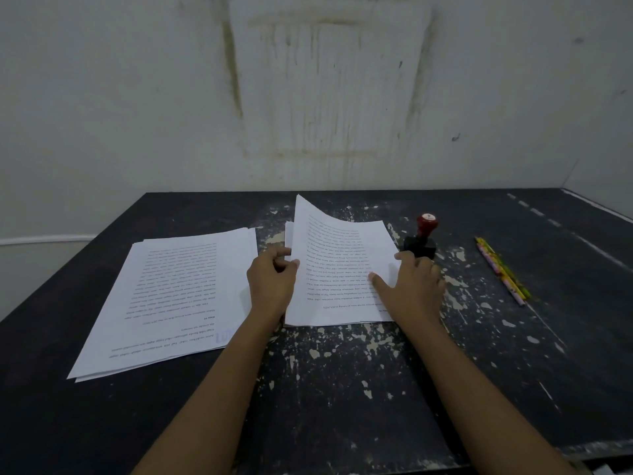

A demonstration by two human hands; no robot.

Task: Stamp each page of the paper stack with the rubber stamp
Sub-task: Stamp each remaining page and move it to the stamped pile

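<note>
1. Paper stack [310, 320] lies in the middle of the black table [342, 389], whose paint is chipped in pale flecks; the printed lines run upside down to the viewer
2. The top sheet [339, 255] is raised along its left edge, with its far left corner curling upward, while its right side lies flat on the stack
3. The left hand [270, 286] pinches the left edge of that sheet between the thumb and curled fingers
4. The right hand [414, 286] rests on the right side of the sheet with its fingers straight and spread and its thumb pointing left, gripping nothing
5. The rubber stamp [423, 238] stands upright on the table just behind the right hand, off the stack's right edge, black base down and red knob up; whether the fingertips touch its base cannot be told
6. A second pile [171, 296] of printed pages lies to the left of the stack, slightly fanned, with a faint purple mark [224, 335] near its near right corner
7. Two pencils [501, 270] lie side by side to the right, well apart from the stamp
8. A pale, stained wall [137, 97] rises behind the table
</note>
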